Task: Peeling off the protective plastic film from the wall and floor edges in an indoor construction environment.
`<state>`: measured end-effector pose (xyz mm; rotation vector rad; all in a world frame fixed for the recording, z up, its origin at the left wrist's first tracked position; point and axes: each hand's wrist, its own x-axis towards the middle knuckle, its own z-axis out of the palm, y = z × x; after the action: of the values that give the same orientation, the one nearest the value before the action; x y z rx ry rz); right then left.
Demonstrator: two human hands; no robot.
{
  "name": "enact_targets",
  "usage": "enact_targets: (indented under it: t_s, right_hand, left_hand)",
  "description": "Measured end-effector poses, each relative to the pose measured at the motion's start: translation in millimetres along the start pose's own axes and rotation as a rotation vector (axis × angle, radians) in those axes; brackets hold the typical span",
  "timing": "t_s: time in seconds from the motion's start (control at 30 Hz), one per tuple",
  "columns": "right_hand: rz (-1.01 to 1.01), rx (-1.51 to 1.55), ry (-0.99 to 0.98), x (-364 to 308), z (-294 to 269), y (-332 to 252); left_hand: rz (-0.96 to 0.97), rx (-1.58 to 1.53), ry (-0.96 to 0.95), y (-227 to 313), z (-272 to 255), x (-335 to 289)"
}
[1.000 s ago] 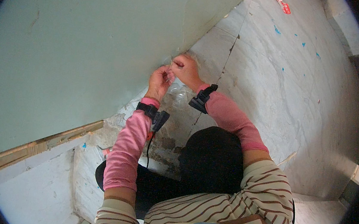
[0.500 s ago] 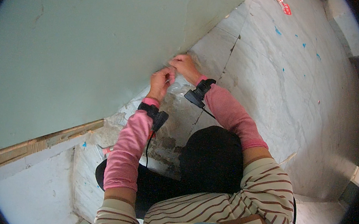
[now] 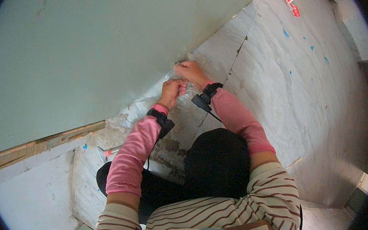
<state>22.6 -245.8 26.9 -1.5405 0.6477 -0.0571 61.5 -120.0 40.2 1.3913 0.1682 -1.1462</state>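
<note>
Both hands met at the wall's foot: my left hand (image 3: pixel 172 91) pinched crinkled clear plastic (image 3: pixel 187 94) shut, my right hand (image 3: pixel 191 72) pressed it against the floor (image 3: pixel 283 98). I judged slow, even pulling best to avoid tearing.

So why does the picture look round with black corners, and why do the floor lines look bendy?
Head view: a fisheye lens leaves a black rim and bends the floor tile seams. Light is soft and even, shadows faint. Left hand and right hand look fairly sharp.
</note>
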Motion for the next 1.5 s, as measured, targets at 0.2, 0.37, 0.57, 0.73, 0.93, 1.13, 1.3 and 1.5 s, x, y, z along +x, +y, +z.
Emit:
enact_targets:
  t_s: [0.2,0.37,0.57,0.73,0.93,1.13,1.3,1.5]
  right_hand:
    - [-0.027,-0.042,-0.02,-13.6,6.7,30.8]
    - [-0.276,-0.13,0.19,-11.3,7.8,21.7]
    - [-0.118,-0.486,0.128,19.7,17.7,4.3]
    - [-0.202,-0.297,0.196,25.1,21.6,11.4]
    - [-0.306,-0.396,0.272,23.3,7.3,27.9]
    - [-0.355,-0.507,0.255,16.8,-7.8,25.4]
    - [-0.396,-0.537,0.316,17.8,-29.1,39.2]
    - [-0.381,-0.609,0.186,19.0,-22.9,20.0]
  left_hand:
    - [-0.01,0.191,-0.058,-16.0,2.4,-3.9]
    - [0.038,0.427,-0.223,-34.1,-0.6,-6.0]
    - [0.172,0.585,-0.22,-30.2,5.7,-12.1]
    - [0.184,0.616,-0.202,-21.5,-18.2,-6.1]
    - [0.122,0.544,-0.155,-25.3,-22.2,-1.1]
    - [0.256,0.739,-0.149,-16.5,-22.6,-6.7]
    - [0.307,0.873,-0.093,-9.9,-29.2,-3.5]
    - [0.398,0.906,-0.074,-21.9,-49.8,10.0]
